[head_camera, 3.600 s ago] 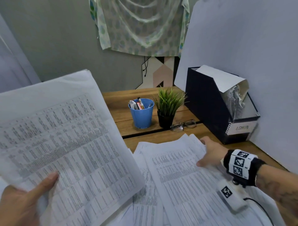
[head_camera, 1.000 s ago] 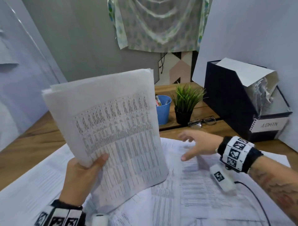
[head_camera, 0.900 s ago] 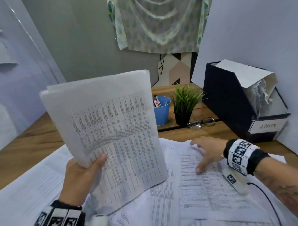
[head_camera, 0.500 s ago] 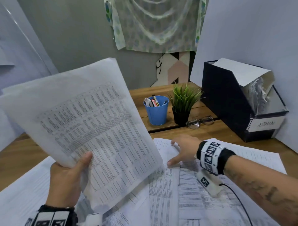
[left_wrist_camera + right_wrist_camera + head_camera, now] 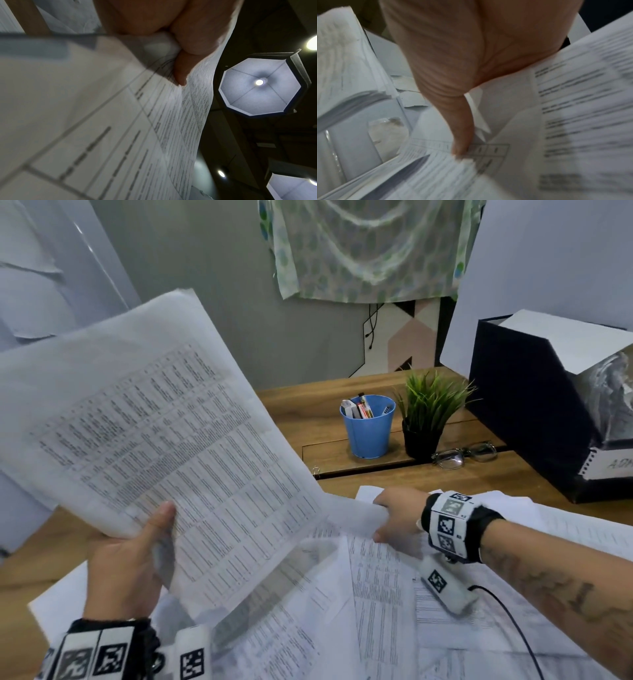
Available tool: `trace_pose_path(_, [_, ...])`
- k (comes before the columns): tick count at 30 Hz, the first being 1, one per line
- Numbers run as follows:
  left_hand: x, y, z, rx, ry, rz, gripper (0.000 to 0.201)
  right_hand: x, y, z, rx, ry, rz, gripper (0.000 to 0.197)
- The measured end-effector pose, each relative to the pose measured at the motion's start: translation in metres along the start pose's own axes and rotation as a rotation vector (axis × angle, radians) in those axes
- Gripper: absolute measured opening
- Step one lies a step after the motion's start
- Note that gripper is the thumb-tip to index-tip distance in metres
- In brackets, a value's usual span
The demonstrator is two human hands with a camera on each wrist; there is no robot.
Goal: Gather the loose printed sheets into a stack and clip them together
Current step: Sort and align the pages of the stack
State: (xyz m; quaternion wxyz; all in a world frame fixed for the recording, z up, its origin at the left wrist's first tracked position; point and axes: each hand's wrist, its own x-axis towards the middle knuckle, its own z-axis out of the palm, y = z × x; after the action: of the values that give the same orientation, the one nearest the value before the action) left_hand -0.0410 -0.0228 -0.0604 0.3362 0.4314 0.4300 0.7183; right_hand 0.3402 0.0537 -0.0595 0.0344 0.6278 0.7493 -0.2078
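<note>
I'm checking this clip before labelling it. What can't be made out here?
- Printed text on the held stack: too small in the head view, blurred in the left wrist view.
- Box label: cut off by the head view's edge.
- Right hand fingertips: hidden behind a lifted sheet.

We see the left hand [image 5: 164,23] at the top of the left wrist view, its thumb [image 5: 181,70] pressed onto the printed face of the held sheets [image 5: 120,128], pinching them near their edge. The sheets run away below and to the left of the hand, table lines and text blurred close up, the free edge curving down just right of the thumb. Right of the hand, well apart: an octagonal softbox light [image 5: 260,86], lit, against a dark ceiling.
</note>
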Motion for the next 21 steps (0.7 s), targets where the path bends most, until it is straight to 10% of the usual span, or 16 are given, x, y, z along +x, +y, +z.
trace_pose_path(6, [0.001,0.0,-0.017,-0.058,0.022,-0.014,0.124,-0.002,0.021,-0.019,0.095,0.262,-0.122,0.028])
trace_pose_path(14, [0.019,0.009,-0.062,-0.088,0.135,-0.135,0.056,-0.006,0.058,-0.043,0.037,0.421,-0.062,0.04])
trace_pose_path(17, [0.013,0.023,-0.058,-0.106,0.15,-0.1,0.069,-0.014,0.04,-0.038,0.018,0.543,-0.065,0.045])
trace_pose_path(21, [0.001,0.04,-0.047,-0.15,0.116,-0.064,0.053,-0.028,-0.027,-0.022,0.152,0.263,-0.137,0.063])
